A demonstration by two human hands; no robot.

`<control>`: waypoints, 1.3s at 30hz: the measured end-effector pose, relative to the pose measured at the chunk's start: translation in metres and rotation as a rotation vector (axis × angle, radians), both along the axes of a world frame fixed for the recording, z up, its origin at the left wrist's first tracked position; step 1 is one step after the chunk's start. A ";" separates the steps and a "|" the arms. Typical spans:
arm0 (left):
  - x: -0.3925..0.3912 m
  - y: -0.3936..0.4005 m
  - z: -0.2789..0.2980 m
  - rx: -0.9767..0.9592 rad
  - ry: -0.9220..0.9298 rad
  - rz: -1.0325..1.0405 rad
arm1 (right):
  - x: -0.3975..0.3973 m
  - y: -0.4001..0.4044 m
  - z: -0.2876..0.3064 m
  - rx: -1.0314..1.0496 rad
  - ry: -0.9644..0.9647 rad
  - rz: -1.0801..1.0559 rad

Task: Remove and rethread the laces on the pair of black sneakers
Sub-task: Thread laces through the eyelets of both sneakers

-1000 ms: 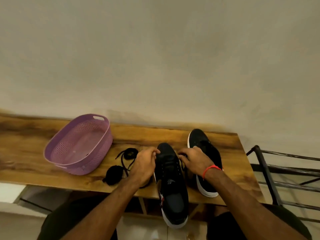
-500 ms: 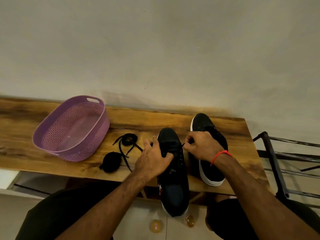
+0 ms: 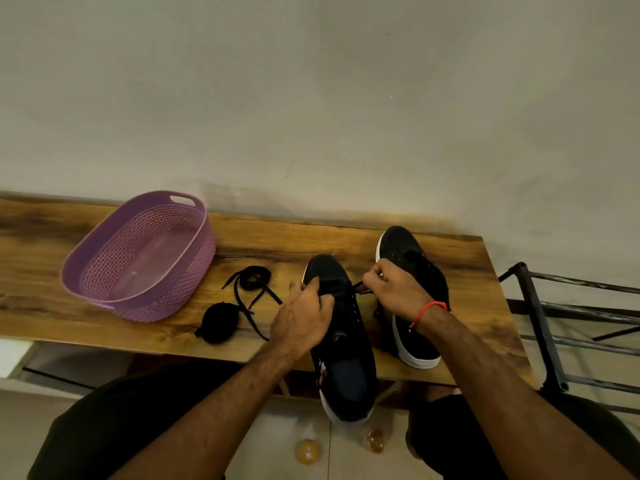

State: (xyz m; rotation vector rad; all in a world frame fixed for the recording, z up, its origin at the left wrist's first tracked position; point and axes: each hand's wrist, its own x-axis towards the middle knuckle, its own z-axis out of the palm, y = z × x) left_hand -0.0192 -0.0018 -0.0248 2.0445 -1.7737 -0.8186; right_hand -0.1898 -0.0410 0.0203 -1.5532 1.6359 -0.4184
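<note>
I see my left hand (image 3: 304,318) curled over the front of the near black sneaker (image 3: 343,344), which hangs off the table (image 3: 346,237) edge. My right hand (image 3: 398,289) pinches a black lace (image 3: 358,285) end by its eyelets. The other sneaker (image 3: 405,251) sits just behind, and a loose lace (image 3: 249,289) lies near the purple basket (image 3: 138,251).

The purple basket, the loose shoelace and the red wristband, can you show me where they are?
purple basket (image 3: 104,259): head view, on its near-left outer wall.
loose shoelace (image 3: 254,273): head view, on the coiled loop lying on the table.
red wristband (image 3: 427,308): head view, on the band across the right wrist.
</note>
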 end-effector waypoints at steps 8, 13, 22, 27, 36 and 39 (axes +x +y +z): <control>0.009 -0.009 -0.002 0.010 -0.009 0.038 | -0.017 -0.007 0.022 0.029 -0.507 -0.329; 0.008 -0.010 -0.002 -0.002 -0.007 0.025 | -0.025 -0.002 0.036 -0.036 -0.495 -0.227; 0.028 -0.019 0.021 -0.273 0.317 0.173 | -0.042 -0.008 0.055 -0.095 0.405 0.093; 0.036 -0.015 0.067 -0.238 0.752 0.264 | -0.036 0.008 0.090 -0.263 0.054 0.038; 0.038 -0.007 0.229 -0.509 0.858 0.138 | 0.011 0.017 0.211 -0.611 -0.572 -0.095; 0.032 -0.002 0.287 -0.612 0.840 0.079 | 0.017 0.020 0.263 -0.690 -0.649 -0.109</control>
